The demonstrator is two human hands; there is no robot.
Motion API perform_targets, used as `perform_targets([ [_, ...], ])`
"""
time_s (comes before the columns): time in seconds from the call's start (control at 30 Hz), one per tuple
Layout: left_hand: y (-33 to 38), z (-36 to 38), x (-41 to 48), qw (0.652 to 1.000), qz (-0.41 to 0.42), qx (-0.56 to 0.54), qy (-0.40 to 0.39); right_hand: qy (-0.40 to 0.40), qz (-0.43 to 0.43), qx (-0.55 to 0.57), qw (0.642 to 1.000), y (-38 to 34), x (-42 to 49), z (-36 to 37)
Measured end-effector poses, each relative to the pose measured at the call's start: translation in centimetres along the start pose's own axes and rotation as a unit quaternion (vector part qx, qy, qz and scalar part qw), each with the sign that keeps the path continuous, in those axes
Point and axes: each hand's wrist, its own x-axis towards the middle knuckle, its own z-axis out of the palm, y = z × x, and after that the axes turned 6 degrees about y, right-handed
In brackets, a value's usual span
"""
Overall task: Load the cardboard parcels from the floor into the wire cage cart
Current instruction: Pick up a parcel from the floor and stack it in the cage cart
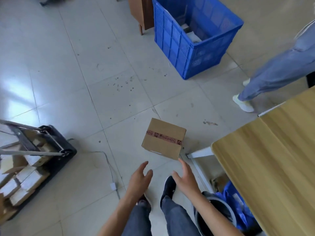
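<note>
Sitting on the tiled floor (71,79), a small cardboard parcel (163,138) with a red tape strip is lying just ahead of both hands. The left hand (139,180) and right hand (185,178) are hovering apart, fingers spread, gripping nothing. A wire cage cart (32,157) holding parcels is standing at the left. A blue crate (192,36) is standing farther off; a wooden surface (272,159) is filling the right.

Floor (81,82) open left of parcel (163,138); table leg (199,153) rt
</note>
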Motion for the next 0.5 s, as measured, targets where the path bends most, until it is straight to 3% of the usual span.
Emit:
perform_targets([
  [0.27, -2.1, 5.8, 17.8, 0.998, 0.02, 0.041, -0.035, 0.038, 0.121, -0.015, 0.992, 5.9, 13.3, 3.4],
  [0.5, -9.1, 12.2, 35.1, 0.991, -0.038, 0.106, -0.074, 0.062, 0.209, 0.05, 0.975, 12.6, 27.7, 9.6],
])
